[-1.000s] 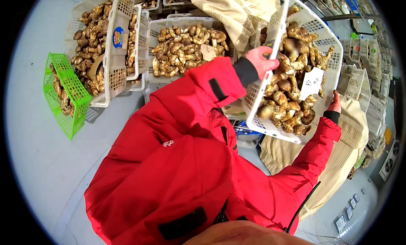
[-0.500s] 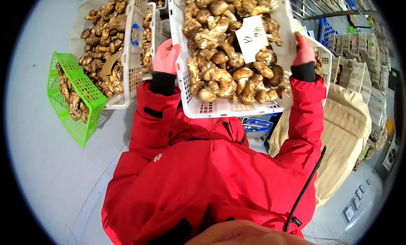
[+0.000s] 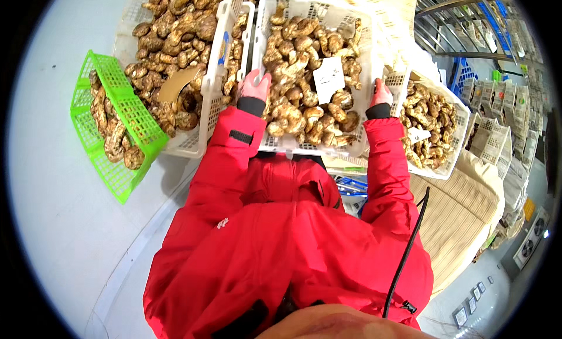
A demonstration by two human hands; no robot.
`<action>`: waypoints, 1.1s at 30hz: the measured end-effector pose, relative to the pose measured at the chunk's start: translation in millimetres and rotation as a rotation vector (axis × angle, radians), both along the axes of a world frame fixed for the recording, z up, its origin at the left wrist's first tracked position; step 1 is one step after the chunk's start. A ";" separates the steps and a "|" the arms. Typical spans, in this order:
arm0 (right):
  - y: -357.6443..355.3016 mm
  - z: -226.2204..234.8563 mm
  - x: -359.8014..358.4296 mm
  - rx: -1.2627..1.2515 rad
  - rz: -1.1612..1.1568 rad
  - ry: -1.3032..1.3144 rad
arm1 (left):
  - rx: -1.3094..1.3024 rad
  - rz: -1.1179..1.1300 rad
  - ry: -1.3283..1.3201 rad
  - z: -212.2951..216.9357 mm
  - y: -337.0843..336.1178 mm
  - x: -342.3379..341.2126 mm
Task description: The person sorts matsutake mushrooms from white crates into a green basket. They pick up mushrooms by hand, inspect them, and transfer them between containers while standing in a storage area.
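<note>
Between my hands is a white perforated plastic crate [image 3: 363, 134] full of brown-and-white mushrooms [image 3: 298, 96], which look like matsutake. My left hand [image 3: 254, 85] grips its left rim, and my right hand [image 3: 381, 93] holds the right rim. A white handwritten paper slip [image 3: 329, 80] lies on the mushrooms. The crate sits level in front of my waist, between other crates of mushrooms; what bears it is hidden. Both forearms are in red sleeves with black cuffs.
To the left stand a larger white crate [image 3: 208, 119] of mushrooms with a cardboard piece [image 3: 175, 84] and a tilted green basket [image 3: 126, 99]. On the right, another mushroom crate [image 3: 448, 172] rests by a beige striped cloth [image 3: 456, 216]. Metal racking [image 3: 462, 55] and stacked crates [image 3: 497, 99] stand beyond.
The held crate has moved down and away from me and looks smaller. My hands stayed on its sides. More of the right-hand mushroom crate and beige cloth shows.
</note>
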State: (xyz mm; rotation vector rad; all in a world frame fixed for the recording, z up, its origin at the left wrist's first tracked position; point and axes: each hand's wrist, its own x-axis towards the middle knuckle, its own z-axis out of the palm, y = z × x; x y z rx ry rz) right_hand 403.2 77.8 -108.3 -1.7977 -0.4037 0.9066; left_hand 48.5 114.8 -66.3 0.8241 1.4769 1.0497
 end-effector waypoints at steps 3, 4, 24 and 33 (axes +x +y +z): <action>10.0 10.6 -11.6 0.031 -0.042 0.070 | 0.000 -0.031 0.263 -15.4 -5.8 -9.0; 7.2 13.1 -16.6 0.034 -0.140 0.106 | 0.078 -0.050 0.471 -11.1 -4.6 -0.9; 124.2 217.9 -205.4 0.160 0.734 0.187 | -0.193 -0.130 -0.544 21.1 -172.1 -290.2; 181.6 188.8 -276.5 0.069 0.776 0.335 | 0.116 0.759 -0.711 72.8 -151.7 -410.3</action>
